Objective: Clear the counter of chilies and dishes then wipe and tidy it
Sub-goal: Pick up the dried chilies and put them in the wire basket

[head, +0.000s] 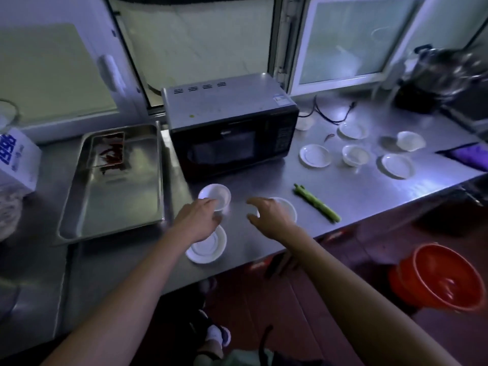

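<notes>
My left hand [198, 219] grips the near rim of a small white bowl [215, 194] just in front of the microwave. Below that hand lies a white saucer [208, 248] near the counter's front edge. My right hand [269, 215] hovers with fingers spread over another white dish [287, 208], partly hiding it. A green chili [317, 203] lies to the right of it. Several more white saucers and bowls [315, 155] stand at the far right of the steel counter [369, 196]. Red chilies [112, 153] sit in a metal tray [113, 207] at the left.
A black microwave [229, 133] stands at the back centre. A kettle [435, 72] and cable are at the back right, a purple cloth [472, 155] at the right edge. A white box [17, 157] sits far left. An orange basin [443, 278] is on the floor.
</notes>
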The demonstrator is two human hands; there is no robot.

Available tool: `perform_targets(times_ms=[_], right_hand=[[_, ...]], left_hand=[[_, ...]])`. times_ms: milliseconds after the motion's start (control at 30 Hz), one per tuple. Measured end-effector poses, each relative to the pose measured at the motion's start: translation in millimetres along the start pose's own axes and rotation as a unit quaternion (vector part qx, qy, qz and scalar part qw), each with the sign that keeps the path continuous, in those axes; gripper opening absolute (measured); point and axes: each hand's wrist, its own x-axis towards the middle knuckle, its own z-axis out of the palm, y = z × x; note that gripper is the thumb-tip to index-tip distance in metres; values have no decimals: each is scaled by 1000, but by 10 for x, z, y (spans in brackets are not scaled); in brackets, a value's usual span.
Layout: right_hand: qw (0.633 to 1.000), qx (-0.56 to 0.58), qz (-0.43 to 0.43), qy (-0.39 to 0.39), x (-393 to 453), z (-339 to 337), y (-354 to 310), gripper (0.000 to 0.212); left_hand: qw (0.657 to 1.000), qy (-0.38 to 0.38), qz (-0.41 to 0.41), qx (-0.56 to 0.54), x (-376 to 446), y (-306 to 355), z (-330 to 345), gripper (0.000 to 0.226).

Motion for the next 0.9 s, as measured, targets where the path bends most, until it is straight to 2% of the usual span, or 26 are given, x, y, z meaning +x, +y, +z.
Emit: perform_targets(times_ms=[167, 300, 467, 733, 900], right_hand=[[997, 33, 60, 35, -532, -330, 588, 46], [994, 11, 94, 53, -852, -523, 984, 46], [986, 29, 146, 74, -1071, -607, 1375, 44], [979, 45, 181, 80, -907, -718, 1840, 36], [980, 25, 190, 55, -539, -878, 2188, 42]], left_hand=[[998, -11, 64, -2, 127, 779, 75, 55], [992, -23, 121, 19, 250, 1268, 132, 52], [987, -27, 152, 35, 412, 1729, 225, 52], [981, -56, 184, 34, 992, 2153, 408, 51], [982, -59, 181, 0, 1578, 2365, 490, 45]])
